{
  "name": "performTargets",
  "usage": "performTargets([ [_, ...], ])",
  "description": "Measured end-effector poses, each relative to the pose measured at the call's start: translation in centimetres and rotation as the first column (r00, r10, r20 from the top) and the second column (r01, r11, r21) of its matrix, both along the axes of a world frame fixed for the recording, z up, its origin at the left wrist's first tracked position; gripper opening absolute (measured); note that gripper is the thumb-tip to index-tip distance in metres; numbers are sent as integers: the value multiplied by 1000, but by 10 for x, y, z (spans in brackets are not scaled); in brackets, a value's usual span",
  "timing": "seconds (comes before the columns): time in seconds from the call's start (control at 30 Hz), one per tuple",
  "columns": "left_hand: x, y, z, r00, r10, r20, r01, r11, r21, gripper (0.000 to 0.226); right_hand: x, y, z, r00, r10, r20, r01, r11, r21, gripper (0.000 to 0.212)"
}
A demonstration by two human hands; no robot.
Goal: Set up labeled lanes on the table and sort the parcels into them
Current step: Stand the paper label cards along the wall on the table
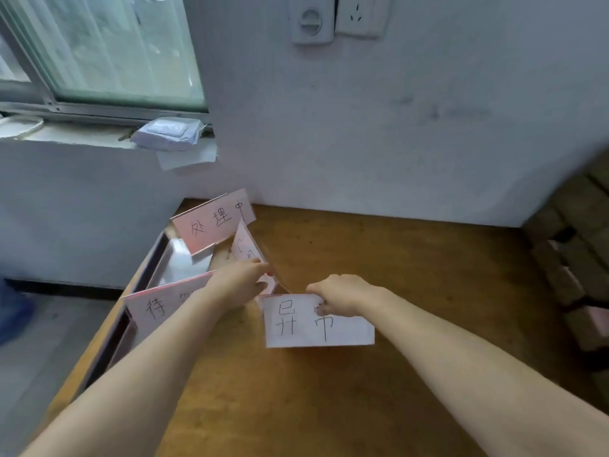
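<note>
right hand (342, 295) grip pinches white label card (349, 331) top edge; left hand (240, 279) pinches pink card (246, 248)

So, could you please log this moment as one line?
step: label setup | left hand: holds tilted card | right hand: holds front card

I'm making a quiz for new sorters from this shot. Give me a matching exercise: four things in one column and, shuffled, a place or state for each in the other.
Things
1. card reading 异常
2. card reading 处理中
3. card starting 待
4. white packet

Places or states
A. lies on the window sill
B. partly hidden by the left forearm
C. top edge pinched by the right hand
D. farthest from the person, with no hand on it

Pairs: 1-C, 2-D, 3-B, 4-A
</note>
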State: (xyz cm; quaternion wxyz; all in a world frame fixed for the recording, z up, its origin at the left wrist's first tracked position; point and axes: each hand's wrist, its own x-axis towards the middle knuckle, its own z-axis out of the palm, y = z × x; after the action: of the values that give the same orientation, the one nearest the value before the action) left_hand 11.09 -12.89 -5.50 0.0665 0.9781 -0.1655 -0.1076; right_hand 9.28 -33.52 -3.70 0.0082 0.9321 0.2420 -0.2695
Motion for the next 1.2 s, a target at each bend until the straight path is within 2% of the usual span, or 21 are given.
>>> performTargets([
  [0.1,14,-18,-13,1000,16,-12,-16,1000,5,38,11,-42,-5,997,-83,-9,83,997,-10,41],
  [0.2,19,-28,-21,998,51,-41,-50,998,43,43,23,-73,-13,991,-134,19,135,991,-23,30],
  [0.37,23,-37,-25,992,36,120,-71,951,300,61,39,-97,-23,982,-174,70,174,985,17,25],
  [0.43,24,-40,-27,989,37,142,-89,919,383,57,44,-101,-26,984,-158,78,157,987,23,25],
  [0.57,27,-53,-28,996,24,90,-64,879,472,47,55,-108,-32,985,-156,81,153,987,44,25],
  [0.8,59,-91,-31,991,-121,54,84,888,451,36,66,-132,-33,967,-231,104,227,973,51,25],
  [0.9,71,-125,-38,989,-149,20,133,926,355,28,68,-146,-33,951,-286,122,286,958,17,24],
  [0.97,76,-139,-44,984,-176,17,165,948,273,31,70,-157,-36,938,-323,128,328,945,-14,27],
  [1.03,79,-138,-45,982,-180,-49,186,957,224,37,71,-165,-39,923,-365,124,370,928,-26,30],
  [1.13,83,-120,-42,977,-156,-146,192,943,272,53,69,-170,-46,901,-417,121,422,907,-13,32],
  [1.2,89,-111,-40,981,-125,-151,167,937,306,44,66,-171,-53,895,-429,124,434,901,-11,32],
])
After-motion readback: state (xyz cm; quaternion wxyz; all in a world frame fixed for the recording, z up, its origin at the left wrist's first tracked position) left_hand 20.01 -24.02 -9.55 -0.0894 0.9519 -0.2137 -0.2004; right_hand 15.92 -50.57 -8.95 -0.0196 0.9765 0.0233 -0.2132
